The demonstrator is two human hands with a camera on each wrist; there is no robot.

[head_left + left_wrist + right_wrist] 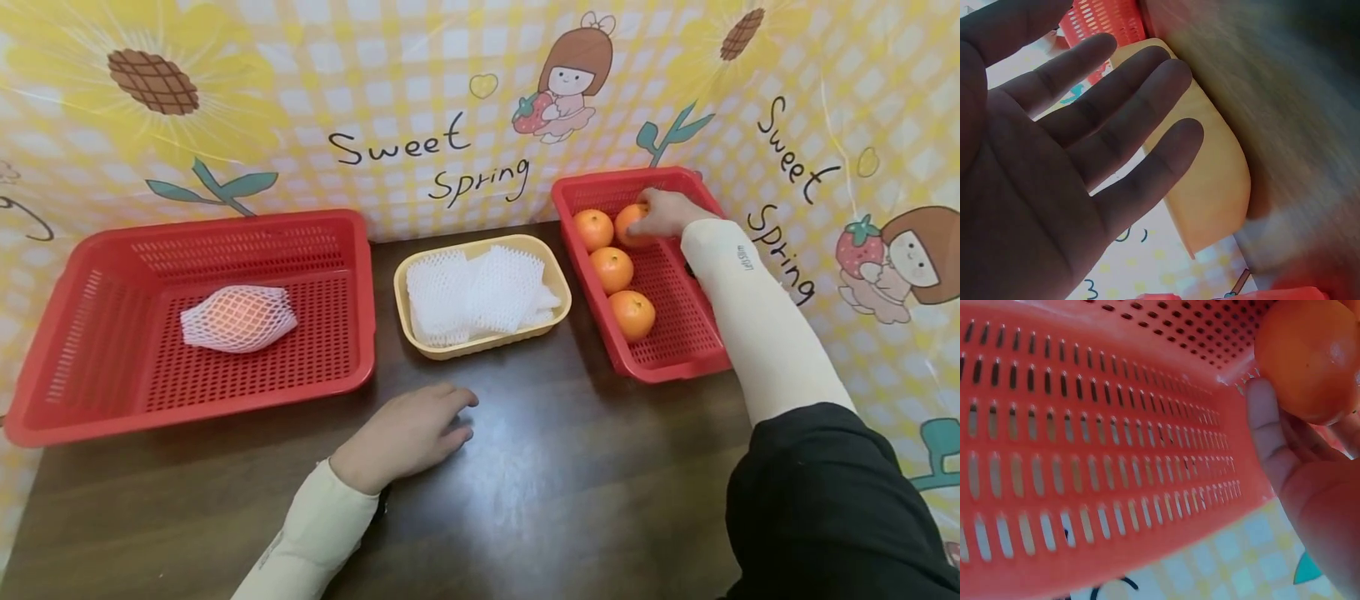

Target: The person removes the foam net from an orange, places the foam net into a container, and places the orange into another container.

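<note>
My right hand (667, 215) reaches into the right red basket (663, 369) and grips an orange (632, 225) near its back wall. In the right wrist view the fingers curl round that orange (1310, 359). Three other oranges lie along the basket's left side, one of them the front orange (632, 316). My left hand (405, 433) hovers low over the table in front of the yellow tray (442, 353), fingers spread and holding nothing. White foam net sleeves (480, 292) lie stacked in that tray. The left wrist view shows the bare palm and fingers (1147, 175).
At the left stands a larger red basket (187, 421) with one orange fruit in a white foam net (238, 318) inside. The dark wooden table (570, 500) runs up to a yellow checked cloth (300, 67) behind and at the right.
</note>
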